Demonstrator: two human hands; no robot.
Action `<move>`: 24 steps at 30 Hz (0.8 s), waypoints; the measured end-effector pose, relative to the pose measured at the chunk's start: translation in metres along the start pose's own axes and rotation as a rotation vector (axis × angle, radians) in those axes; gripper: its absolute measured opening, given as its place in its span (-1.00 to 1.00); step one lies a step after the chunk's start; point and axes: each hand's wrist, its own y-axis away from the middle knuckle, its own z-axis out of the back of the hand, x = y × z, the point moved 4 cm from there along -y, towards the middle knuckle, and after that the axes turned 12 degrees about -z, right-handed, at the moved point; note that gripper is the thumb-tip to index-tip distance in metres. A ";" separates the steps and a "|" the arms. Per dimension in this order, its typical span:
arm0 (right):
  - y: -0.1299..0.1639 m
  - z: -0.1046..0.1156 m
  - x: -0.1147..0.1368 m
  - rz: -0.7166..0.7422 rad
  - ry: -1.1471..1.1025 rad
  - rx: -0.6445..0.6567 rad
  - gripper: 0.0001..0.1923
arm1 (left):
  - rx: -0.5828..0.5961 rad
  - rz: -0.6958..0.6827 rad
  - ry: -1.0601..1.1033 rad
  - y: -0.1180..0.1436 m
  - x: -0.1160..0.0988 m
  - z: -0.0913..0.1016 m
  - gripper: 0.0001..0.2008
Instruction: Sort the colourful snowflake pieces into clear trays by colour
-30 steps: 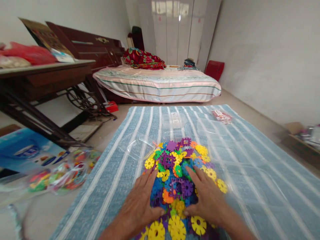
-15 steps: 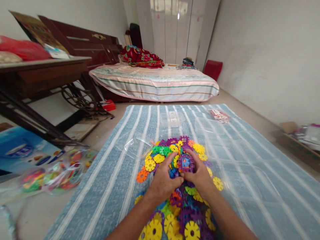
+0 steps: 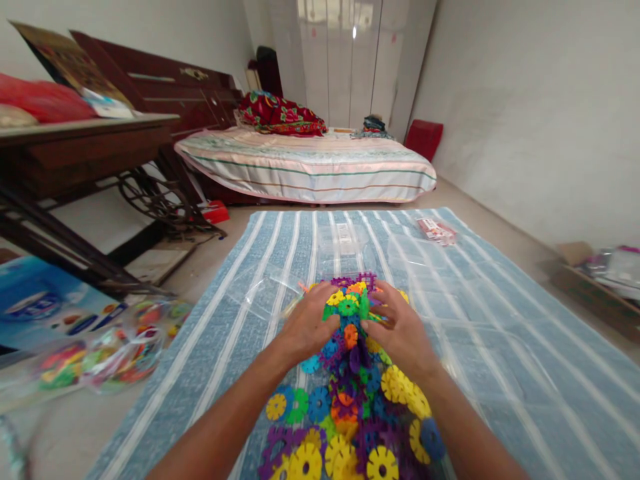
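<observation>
A heap of colourful notched plastic discs, with yellow discs and green discs, lies in the middle of the striped cloth. Purple square lattice pieces are mixed in. At the heap's far end, my left hand curls around discs from the left, its fingertips partly hidden behind them. My right hand curves in from the right, fingers bent and thumb against the pieces, with an upright green disc at its fingertips. Some discs between the hands look joined, but I cannot tell how many.
Clear plastic trays lie on the striped cloth, with a red-and-white packet at the back right. Bagged colourful pieces sit on the floor at left, below a sewing-machine table. A bed stands beyond.
My hands have moved slightly farther apart and forward over the heap. The purple square piece with a blue disc, held by my right hand before, no longer shows there. Discs have shifted between the hands.
</observation>
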 end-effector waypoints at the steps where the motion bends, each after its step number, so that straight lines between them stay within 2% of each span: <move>1: -0.003 0.004 -0.002 0.012 0.083 -0.051 -0.36 | 0.010 0.040 -0.060 0.012 0.004 0.003 -0.51; 4: -0.017 0.010 -0.011 0.023 0.405 -0.177 -0.47 | 0.050 0.175 -0.200 0.045 0.015 0.004 -0.45; 6: -0.025 0.007 -0.017 -0.028 0.613 -0.167 -0.46 | 0.093 0.270 -0.227 0.059 0.019 -0.001 -0.33; 9: -0.026 -0.005 -0.021 -0.111 0.830 -0.100 -0.45 | 0.119 0.338 -0.193 0.061 0.018 -0.015 -0.18; 11: -0.019 -0.015 -0.017 -0.120 0.874 -0.067 -0.47 | 0.085 0.324 -0.133 0.053 0.014 -0.024 -0.13; 14: -0.004 -0.028 -0.013 -0.118 0.779 -0.025 -0.52 | -0.001 0.289 0.032 0.038 0.011 -0.036 -0.09; 17: 0.007 -0.036 -0.013 -0.113 0.553 -0.026 -0.51 | -0.059 0.258 0.236 0.025 0.013 -0.042 -0.12; 20: 0.015 -0.040 -0.012 -0.105 0.314 -0.044 -0.47 | -0.009 0.214 0.426 0.014 0.013 -0.038 -0.18; 24: 0.029 -0.041 0.003 -0.048 0.115 -0.030 -0.47 | 0.080 0.137 0.542 -0.003 0.005 -0.018 -0.18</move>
